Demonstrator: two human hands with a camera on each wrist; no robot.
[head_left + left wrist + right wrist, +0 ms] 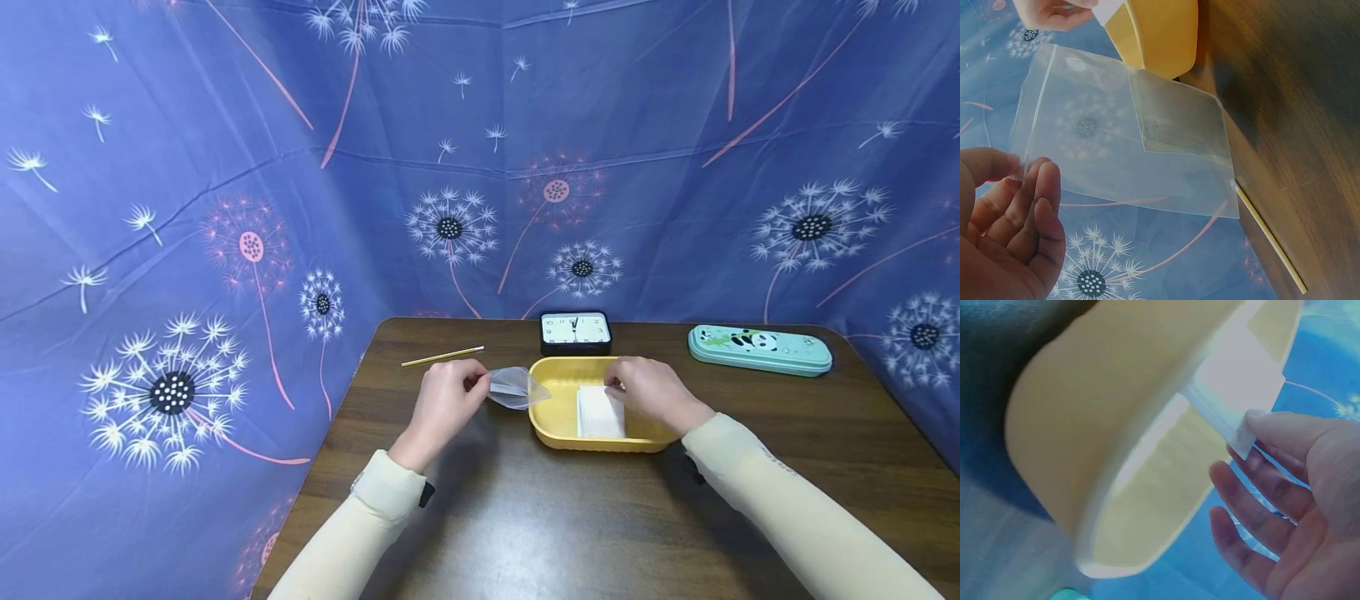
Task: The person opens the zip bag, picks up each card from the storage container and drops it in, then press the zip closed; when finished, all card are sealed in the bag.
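Observation:
My left hand (450,398) pinches a clear zip bag (516,389) near its seal strip, between thumb and fingers. In the left wrist view the bag (1094,134) hangs out flat and see-through from the fingertips. Over the right part of a yellow basket (558,404), my right hand (654,390) pinches a corner of a thin stack of white sheets (600,414). The right wrist view shows the stack (1235,381) tilted across the basket's opening, with the thumb on top, layered edges visible and the other fingers loosely spread.
Behind the basket stands a black-framed clock (576,330). A yellow pencil-like stick (442,357) lies at the back left of the wooden table (517,517). A mint pencil case with a panda (759,350) lies back right. Blue dandelion-print cloth (660,167) hangs behind.

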